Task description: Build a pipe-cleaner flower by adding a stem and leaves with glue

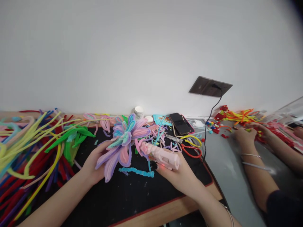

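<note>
My left hand (97, 165) is closed round the back of a large flower (126, 134) of pink, lilac and turquoise pipe cleaners, its petals fanned toward me. My right hand (181, 175) grips a pale pink hot glue gun (163, 156), on which a small red light glows. The gun's front end points at the flower's right side; petals and a pink curled piece hide whether its nozzle touches. Below the flower, on the black mat (123, 201), lies a twisted turquoise pipe cleaner (137, 171).
Loose pipe cleaners (44, 148) and green leaves (71, 138) heap up at left. Short cut pieces, scissors (191, 146), a phone (181, 123) and a white cup (138, 112) sit behind. A black cord (205, 138) runs to the wall socket (210, 86). Another person's hands (246, 135) work at right.
</note>
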Action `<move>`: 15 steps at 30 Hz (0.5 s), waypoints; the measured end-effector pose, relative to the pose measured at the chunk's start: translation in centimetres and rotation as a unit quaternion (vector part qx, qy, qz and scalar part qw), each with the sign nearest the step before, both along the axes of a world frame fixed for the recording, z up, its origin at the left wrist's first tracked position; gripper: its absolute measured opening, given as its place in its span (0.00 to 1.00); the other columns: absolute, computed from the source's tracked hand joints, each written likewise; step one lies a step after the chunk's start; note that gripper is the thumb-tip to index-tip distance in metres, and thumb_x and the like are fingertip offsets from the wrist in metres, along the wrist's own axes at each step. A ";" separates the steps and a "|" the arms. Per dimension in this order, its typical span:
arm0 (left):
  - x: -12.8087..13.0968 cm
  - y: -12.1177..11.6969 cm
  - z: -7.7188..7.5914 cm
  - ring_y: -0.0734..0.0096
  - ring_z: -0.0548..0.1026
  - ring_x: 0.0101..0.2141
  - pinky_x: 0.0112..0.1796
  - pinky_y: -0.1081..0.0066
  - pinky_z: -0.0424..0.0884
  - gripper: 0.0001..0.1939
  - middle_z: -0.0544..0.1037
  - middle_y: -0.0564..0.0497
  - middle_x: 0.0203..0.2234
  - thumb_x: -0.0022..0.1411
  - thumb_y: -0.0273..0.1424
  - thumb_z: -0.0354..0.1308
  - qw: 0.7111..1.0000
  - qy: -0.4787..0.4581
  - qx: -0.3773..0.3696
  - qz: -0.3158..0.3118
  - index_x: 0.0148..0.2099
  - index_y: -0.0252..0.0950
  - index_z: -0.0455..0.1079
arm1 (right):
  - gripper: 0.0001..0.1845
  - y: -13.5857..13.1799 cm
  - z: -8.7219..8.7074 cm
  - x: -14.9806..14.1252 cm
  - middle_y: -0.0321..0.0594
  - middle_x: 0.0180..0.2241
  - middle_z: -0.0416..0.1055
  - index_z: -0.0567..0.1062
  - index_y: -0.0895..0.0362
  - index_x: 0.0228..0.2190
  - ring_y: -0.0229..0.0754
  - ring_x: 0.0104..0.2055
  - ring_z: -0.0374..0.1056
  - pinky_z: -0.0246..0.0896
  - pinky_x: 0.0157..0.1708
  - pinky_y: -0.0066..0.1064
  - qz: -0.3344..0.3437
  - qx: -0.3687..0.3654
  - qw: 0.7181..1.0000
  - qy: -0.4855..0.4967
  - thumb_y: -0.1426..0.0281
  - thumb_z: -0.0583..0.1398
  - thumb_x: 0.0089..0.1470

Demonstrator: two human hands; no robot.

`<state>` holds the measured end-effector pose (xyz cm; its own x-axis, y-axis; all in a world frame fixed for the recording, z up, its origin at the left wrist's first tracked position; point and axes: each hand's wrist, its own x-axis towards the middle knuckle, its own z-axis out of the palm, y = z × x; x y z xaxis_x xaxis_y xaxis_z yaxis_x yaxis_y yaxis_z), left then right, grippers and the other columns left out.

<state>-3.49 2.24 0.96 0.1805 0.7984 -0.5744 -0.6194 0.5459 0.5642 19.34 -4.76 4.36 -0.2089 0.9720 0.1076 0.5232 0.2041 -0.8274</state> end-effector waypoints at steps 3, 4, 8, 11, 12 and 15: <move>0.0 -0.1 -0.2 0.70 0.76 0.20 0.24 0.75 0.74 0.05 0.77 0.52 0.22 0.55 0.23 0.56 1.000 -0.016 0.012 -0.004 0.31 0.38 0.70 | 0.03 0.3 -0.2 -0.2 0.37 0.27 0.71 0.72 0.57 0.27 0.39 0.29 0.67 0.64 0.30 0.27 0.012 -0.025 0.999 0.021 0.71 0.59 0.50; 0.0 -0.1 -0.3 0.70 0.76 0.20 0.24 0.75 0.74 0.05 0.77 0.52 0.22 0.55 0.23 0.56 1.000 -0.019 0.013 -0.008 0.31 0.38 0.70 | 0.03 0.4 -0.3 -0.2 0.38 0.28 0.71 0.72 0.57 0.26 0.39 0.30 0.67 0.64 0.32 0.27 0.013 -0.028 0.999 0.027 0.71 0.58 0.50; 0.0 -0.1 -0.7 0.70 0.75 0.20 0.24 0.74 0.74 0.05 0.77 0.52 0.21 0.55 0.24 0.56 0.999 -0.029 0.008 -0.017 0.30 0.38 0.70 | 0.04 0.5 -0.6 -0.1 0.38 0.30 0.72 0.73 0.58 0.30 0.40 0.31 0.68 0.64 0.32 0.27 0.007 -0.039 0.998 0.039 0.72 0.58 0.51; -0.1 0.0 -0.9 0.70 0.75 0.20 0.24 0.74 0.74 0.04 0.77 0.52 0.21 0.56 0.24 0.57 0.999 -0.044 0.016 -0.024 0.30 0.38 0.71 | 0.08 0.7 -0.7 -0.2 0.40 0.32 0.74 0.75 0.59 0.35 0.41 0.32 0.68 0.65 0.32 0.28 0.011 -0.037 0.998 0.046 0.71 0.58 0.52; -0.1 0.0 -1.0 0.70 0.75 0.20 0.24 0.74 0.73 0.04 0.77 0.52 0.21 0.56 0.24 0.57 0.998 -0.046 0.017 -0.028 0.30 0.37 0.71 | 0.10 0.7 -0.7 -0.2 0.40 0.33 0.74 0.75 0.59 0.37 0.41 0.33 0.69 0.65 0.32 0.28 0.010 -0.032 0.998 0.047 0.71 0.58 0.52; 0.0 0.0 -1.0 0.71 0.75 0.21 0.24 0.75 0.73 0.04 0.78 0.51 0.22 0.56 0.24 0.57 0.998 -0.045 0.013 -0.032 0.31 0.36 0.72 | 0.14 0.9 -0.7 -0.2 0.41 0.34 0.76 0.75 0.60 0.41 0.42 0.33 0.69 0.66 0.33 0.29 0.005 -0.024 0.999 0.038 0.71 0.58 0.52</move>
<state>-3.51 2.28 -0.07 0.2807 0.7977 -0.5337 -0.6324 0.5720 0.5223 19.13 -3.89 3.66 -0.2112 0.9745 0.0760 0.4568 0.1671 -0.8737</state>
